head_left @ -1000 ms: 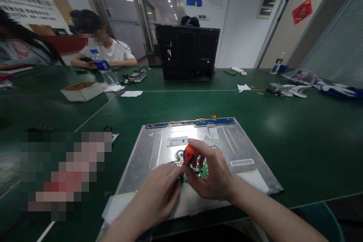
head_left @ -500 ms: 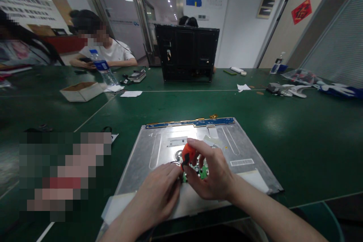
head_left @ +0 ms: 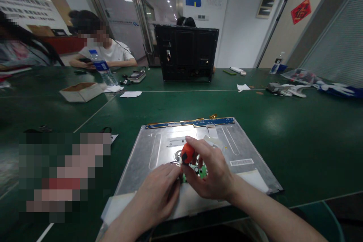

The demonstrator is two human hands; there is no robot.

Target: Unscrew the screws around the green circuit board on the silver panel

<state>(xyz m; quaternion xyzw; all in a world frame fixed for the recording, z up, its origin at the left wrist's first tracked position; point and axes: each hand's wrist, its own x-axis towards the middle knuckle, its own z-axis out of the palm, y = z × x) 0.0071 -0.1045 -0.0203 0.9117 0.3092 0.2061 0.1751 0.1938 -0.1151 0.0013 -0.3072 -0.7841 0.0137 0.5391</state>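
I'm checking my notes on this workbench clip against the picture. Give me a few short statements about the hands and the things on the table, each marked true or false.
1. The right hand grips an orange screwdriver handle. True.
2. The left hand is flat on the bare green table, away from the panel. False: it rests on the metal panel, fingertips by the small green circuit board.
3. A blue strip runs along the panel's far edge. True.
4. The black case stands at the far side of the table. True.
5. The water bottle lies on the panel. False: it stands far left, in front of a seated person.
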